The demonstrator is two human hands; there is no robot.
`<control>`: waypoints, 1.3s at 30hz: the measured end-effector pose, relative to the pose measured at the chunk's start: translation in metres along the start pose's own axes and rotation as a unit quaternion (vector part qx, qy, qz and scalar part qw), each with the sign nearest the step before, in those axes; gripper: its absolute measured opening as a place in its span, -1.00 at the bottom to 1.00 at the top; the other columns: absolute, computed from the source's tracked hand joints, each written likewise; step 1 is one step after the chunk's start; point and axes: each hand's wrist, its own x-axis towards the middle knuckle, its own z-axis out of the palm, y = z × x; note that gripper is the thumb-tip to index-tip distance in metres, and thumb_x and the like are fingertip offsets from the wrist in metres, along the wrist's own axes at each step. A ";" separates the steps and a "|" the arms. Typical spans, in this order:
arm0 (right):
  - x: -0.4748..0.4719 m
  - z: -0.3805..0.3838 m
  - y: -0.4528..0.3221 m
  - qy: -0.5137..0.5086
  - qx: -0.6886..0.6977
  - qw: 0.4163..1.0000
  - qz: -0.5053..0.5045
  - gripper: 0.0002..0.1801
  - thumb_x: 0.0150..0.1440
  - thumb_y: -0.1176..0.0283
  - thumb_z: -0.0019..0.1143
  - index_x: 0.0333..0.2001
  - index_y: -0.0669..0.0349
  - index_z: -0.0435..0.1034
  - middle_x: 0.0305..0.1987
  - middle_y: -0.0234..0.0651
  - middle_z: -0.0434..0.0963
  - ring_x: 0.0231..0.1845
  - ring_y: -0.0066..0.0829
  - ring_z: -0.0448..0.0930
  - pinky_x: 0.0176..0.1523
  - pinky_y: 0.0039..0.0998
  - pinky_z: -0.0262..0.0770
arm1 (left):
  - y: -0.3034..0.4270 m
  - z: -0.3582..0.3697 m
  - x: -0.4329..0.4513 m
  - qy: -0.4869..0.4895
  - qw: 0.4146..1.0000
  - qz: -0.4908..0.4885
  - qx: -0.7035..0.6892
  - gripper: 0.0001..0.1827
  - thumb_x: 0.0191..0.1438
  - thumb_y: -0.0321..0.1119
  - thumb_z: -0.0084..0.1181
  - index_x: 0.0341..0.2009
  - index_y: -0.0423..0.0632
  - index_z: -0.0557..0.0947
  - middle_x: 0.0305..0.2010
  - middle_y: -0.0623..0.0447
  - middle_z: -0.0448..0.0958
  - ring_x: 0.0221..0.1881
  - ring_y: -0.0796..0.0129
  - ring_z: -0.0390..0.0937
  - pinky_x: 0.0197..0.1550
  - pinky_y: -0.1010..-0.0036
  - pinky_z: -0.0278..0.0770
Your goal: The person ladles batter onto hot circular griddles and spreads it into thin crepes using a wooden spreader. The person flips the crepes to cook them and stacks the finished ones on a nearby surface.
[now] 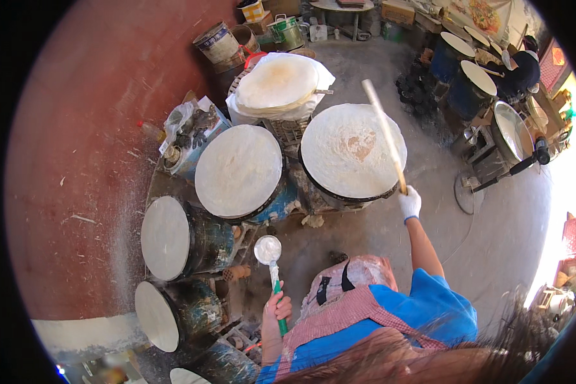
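Note:
My right hand [410, 202], in a white glove, grips the lower end of a long batter-coated wooden stick [386, 127]. The stick lies across the right side of a round griddle [326, 158] coated with rough white batter, a browner patch near its middle. My bare left hand [277, 307] holds a ladle [268, 249] by its green handle. White batter coats the ladle's bowl, which hangs over the floor in front of me. Left of the first griddle, another round griddle [240, 170] bears a smoother pale sheet.
More batter-covered griddles on drum stoves [165, 237] curve down the left side. A stack of finished flatbreads [278, 81] rests on white cloth behind. A cluttered box [197, 129] stands by the red wall. At right are a fan [465, 192], a large metal basin [511, 129] and another person [525, 67] by more griddles.

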 end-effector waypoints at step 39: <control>-0.005 0.013 -0.162 -0.257 -0.205 0.847 -0.418 -0.67 -0.02 0.30 0.24 -0.17 0.14 0.40 -0.21 -0.08 0.52 -0.34 -0.07 0.64 -0.18 -0.10 0.55 | -0.025 -0.035 -0.018 0.007 0.993 0.066 -0.103 -0.61 0.38 -0.29 -0.19 0.26 0.25 0.43 -0.59 0.17 0.21 -0.73 0.57 0.10 -0.72 0.62 0.15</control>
